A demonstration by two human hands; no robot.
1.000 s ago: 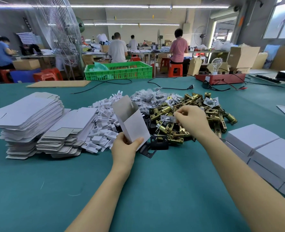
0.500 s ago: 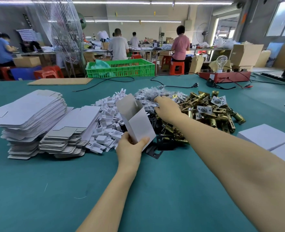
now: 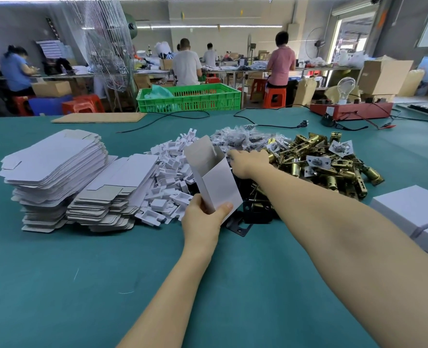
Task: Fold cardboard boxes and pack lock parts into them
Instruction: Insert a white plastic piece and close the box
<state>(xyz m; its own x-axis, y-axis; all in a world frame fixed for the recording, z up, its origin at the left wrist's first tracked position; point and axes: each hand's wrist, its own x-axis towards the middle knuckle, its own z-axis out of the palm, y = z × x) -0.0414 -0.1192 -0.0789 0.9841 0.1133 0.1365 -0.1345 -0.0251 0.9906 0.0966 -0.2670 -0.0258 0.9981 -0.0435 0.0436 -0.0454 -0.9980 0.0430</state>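
Box: the left hand grips a small white cardboard box by its bottom end, thumb on the front, above the middle of the green worktop.
Which way the box points: its long side runs from the hand up and away toward the far edge, tipped a bit to the left. The open mouth is at the top, with one flap standing up.
Right hand: the right hand reaches into the heap of small clear bags behind the box. Its fingers dip into the bags, so I cannot tell if they hold one.
Other piles: gold lock parts lie to the right of the bags. White plastic trays and flat box sheets lie toward the left edge. Closed white boxes sit at the right edge.
What could go wrong: I think the thin box could get squashed if the thumb squeezes too hard.
Another slip: the box leans, so a part dropped in fast might miss the mouth or bend the flap.
One more: the reaching arm passes just beside the box and might bump it.
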